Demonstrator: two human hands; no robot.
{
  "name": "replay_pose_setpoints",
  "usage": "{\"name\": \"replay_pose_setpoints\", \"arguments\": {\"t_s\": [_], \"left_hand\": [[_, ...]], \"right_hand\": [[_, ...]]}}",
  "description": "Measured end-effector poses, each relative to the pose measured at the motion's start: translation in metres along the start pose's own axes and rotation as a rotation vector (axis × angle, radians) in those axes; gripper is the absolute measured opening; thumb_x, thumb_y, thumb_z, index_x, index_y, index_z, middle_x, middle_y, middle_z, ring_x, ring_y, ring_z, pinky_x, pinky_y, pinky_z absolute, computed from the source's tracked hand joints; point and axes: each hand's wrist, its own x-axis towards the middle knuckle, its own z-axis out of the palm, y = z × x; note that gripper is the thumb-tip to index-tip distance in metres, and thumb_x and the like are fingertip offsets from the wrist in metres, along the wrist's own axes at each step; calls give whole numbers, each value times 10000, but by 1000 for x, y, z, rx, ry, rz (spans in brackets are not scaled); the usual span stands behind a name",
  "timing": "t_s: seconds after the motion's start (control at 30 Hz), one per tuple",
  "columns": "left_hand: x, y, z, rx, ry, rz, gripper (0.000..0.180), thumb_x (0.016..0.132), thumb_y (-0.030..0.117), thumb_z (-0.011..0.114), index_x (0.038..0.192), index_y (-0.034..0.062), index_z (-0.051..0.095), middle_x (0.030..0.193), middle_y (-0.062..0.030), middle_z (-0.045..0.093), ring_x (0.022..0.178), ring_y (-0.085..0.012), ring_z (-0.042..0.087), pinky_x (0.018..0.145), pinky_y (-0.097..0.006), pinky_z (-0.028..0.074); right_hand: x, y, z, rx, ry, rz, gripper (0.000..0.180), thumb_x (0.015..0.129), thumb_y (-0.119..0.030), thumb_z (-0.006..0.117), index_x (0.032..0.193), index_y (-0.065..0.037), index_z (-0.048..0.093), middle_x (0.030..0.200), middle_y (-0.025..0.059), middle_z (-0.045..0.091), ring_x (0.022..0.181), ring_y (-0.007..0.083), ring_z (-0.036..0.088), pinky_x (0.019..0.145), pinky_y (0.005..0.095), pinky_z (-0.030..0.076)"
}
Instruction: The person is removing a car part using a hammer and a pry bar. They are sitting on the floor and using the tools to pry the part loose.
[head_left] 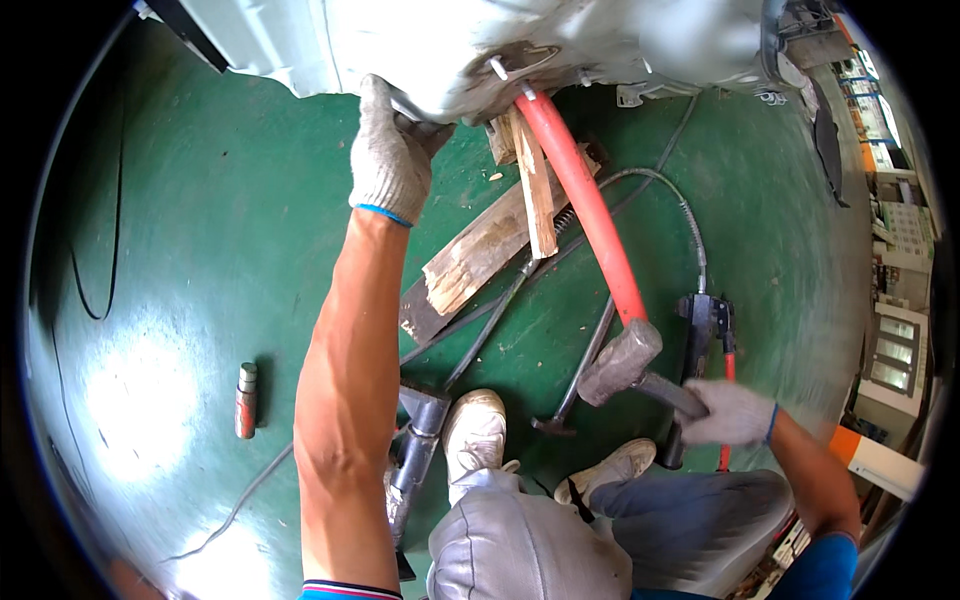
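My right hand [728, 412], in a pale knit glove, is closed round the dark handle [668, 393] of a sledgehammer. The hammer's grey metal head [622, 362] overlaps the lower end of a thick red bar [585, 200]. That bar slants up to a dented pale vehicle body panel [440, 50]. My left hand [390, 150], gloved too, is raised to the panel's lower edge with the thumb upward. Its fingers curl round a dark metal piece [408, 108] there, partly hidden by the glove, so its kind is unclear.
Split wooden blocks [490, 245] lie on the green floor [230, 240] under the panel. A second hammer [580, 375] and a hand pump [700, 335] with a hose are beside my feet. A black metal stand [415, 450] stands left of my shoe; a small can [246, 400] is farther left.
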Motion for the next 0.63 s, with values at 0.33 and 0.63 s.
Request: {"name": "replay_pose_setpoints", "arguments": {"t_s": [0.33, 0.63], "left_hand": [[-1, 2, -8, 30, -8, -42, 772, 1022, 645, 491, 1477, 24, 426, 1347, -187, 607, 1199, -347, 627, 981, -504, 513], [-6, -5, -5, 38, 3, -44, 760, 1020, 645, 497, 1501, 62, 416, 1372, -153, 606, 1221, -328, 620, 1016, -522, 489]], "right_hand": [[85, -42, 5, -1039, 464, -320, 120, 884, -242, 661, 860, -125, 657, 733, 76, 703, 668, 252, 736, 569, 420, 564], [106, -83, -80, -612, 290, -42, 409, 755, -368, 783, 1091, -136, 758, 983, 122, 769, 952, 340, 747, 812, 458, 598]]}}
